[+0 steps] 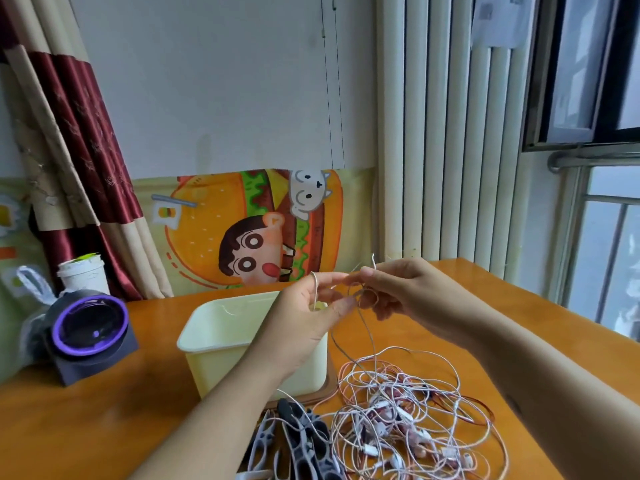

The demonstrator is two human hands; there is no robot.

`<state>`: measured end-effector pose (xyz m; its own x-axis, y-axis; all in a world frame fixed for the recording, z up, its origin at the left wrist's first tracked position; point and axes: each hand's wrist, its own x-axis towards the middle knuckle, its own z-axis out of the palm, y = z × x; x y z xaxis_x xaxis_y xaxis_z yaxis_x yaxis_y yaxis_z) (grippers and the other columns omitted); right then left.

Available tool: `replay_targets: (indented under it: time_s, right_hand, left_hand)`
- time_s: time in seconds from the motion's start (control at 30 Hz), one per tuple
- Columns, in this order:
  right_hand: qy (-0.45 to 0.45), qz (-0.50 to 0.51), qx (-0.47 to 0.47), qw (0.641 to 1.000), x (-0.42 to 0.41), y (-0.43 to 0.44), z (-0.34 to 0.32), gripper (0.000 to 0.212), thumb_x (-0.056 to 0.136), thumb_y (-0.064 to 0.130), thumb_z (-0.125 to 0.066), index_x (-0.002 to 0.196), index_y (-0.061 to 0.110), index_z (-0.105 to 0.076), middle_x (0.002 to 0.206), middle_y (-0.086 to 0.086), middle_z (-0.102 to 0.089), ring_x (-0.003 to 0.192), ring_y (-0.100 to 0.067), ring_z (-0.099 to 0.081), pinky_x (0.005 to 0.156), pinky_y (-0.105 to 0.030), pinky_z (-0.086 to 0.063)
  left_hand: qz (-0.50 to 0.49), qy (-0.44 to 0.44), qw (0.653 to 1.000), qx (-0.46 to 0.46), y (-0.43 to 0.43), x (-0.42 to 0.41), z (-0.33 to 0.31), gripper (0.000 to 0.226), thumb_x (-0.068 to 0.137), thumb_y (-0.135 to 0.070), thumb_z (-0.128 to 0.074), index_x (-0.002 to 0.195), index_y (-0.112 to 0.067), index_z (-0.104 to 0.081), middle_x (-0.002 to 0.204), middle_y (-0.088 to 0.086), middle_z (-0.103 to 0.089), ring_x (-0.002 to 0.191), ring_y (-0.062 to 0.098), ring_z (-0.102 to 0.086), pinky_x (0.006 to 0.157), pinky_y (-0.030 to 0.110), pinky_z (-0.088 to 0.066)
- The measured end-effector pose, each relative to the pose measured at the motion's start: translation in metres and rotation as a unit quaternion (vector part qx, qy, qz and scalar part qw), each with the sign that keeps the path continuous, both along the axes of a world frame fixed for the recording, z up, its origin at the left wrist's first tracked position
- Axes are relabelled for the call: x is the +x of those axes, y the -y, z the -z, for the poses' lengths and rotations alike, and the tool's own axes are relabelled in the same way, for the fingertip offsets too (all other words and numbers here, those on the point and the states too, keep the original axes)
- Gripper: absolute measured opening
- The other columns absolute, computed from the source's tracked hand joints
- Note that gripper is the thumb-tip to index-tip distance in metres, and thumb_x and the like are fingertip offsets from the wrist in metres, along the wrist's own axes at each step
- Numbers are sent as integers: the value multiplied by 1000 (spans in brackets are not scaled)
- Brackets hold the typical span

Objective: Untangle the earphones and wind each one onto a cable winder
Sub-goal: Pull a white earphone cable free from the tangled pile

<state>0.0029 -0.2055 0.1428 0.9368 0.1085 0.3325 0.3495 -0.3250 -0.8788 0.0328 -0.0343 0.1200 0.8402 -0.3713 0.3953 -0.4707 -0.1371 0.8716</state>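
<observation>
1. The task is being judged as barely begun: the earphones (408,417) are lying as one knotted heap of white and pinkish cables on the near right of the table (104,427), with buds and plugs mixed through it.
2. No cable is being shown wound onto a winder. The cable winders (301,441) are lying bare in a loose pile just left of the heap, in front of the cream box (214,334), with a few stray cables crossing over them.
3. One strand (367,330) is being held up from the heap, in the air between both hands, above the box's right edge.
4. The strand is being pinched by the left hand (311,306), thumb against curled fingers, with a small loop riding over the forefinger.
5. The same strand is being pinched by the right hand (391,289), its fingertips closed on it just beside those of the left hand, and a short free end is poking up above them.
6. Nearly everything is being judged as left: each earphone is to be freed from the heap and wound.
</observation>
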Motion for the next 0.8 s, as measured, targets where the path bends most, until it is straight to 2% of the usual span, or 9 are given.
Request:
replay_targets:
  time_s: [0.1,0.2,0.33,0.43,0.5,0.6,0.67,0.73,0.8]
  right_hand:
    - [43,16,-4,999,1,2,-12,32,94,33,-48,91,13,-73,69,4,-64,63,-13,-53,60,-24,-44]
    - [81,37,23,996,3,0,-25,32,89,41,-48,85,24,-74,68,6,-64,67,-8,-55,64,-23,-46]
    - [83,13,53,995,7,-2,-40,41,81,50,-51,96,19,-74,58,12,-53,64,-7,-51,71,-28,-45]
    - [60,-1,12,998,9,-1,-52,27,84,29,-67,108,18,-68,74,13,-67,72,-1,-64,73,-22,-50]
    - [58,19,14,998,10,-1,-59,22,84,13,-69,105,20,-67,81,4,-71,74,-5,-67,75,-23,-54]
    - [44,33,126,990,12,0,-61,22,86,-2,-61,94,16,-69,72,-4,-69,67,-13,-66,67,-23,-56]
    - [33,33,175,983,15,1,-55,22,85,-4,-60,99,11,-68,63,-1,-61,56,-11,-56,57,-20,-49]
    - [40,64,140,987,19,1,-43,24,84,0,-64,106,9,-66,60,2,-53,49,-8,-43,47,-19,-37]
    - [79,151,16,985,22,2,-34,28,83,10,-69,110,17,-64,63,5,-55,49,-5,-45,45,-16,-35]
  left_hand:
    - [-6,13,1000,-27,4,4,-15,18,85,-30,-68,103,-30,-67,90,-9,-71,49,-9,-52,52,10,-39]
    - [-12,39,998,-51,5,7,-35,15,82,-32,-68,97,-29,-69,66,-19,-66,47,-8,-52,48,8,-38]
    - [-35,93,994,-40,3,15,-61,7,87,-27,-68,93,-27,-69,77,-15,-69,63,-9,-59,53,7,-40]
    - [-64,157,986,6,-3,18,-80,4,88,-26,-68,88,-30,-68,81,-15,-70,69,-7,-61,60,10,-44]
    - [-91,202,974,48,-7,19,-88,7,90,-26,-66,87,-33,-68,87,-12,-71,75,-2,-63,67,17,-48]
    - [-117,244,958,92,-13,19,-86,10,93,-25,-62,89,-31,-69,96,-13,-70,89,-3,-61,74,9,-44]
    - [-121,256,953,111,-18,22,-78,12,94,-23,-60,92,-27,-71,97,-16,-68,85,-10,-58,71,3,-40]
    - [-128,251,951,128,-24,27,-67,13,95,-24,-59,88,-27,-69,86,-11,-68,77,-2,-61,72,17,-49]
    - [-123,223,957,135,-29,29,-61,18,97,-27,-56,81,-27,-65,69,-2,-62,69,20,-63,70,41,-54]
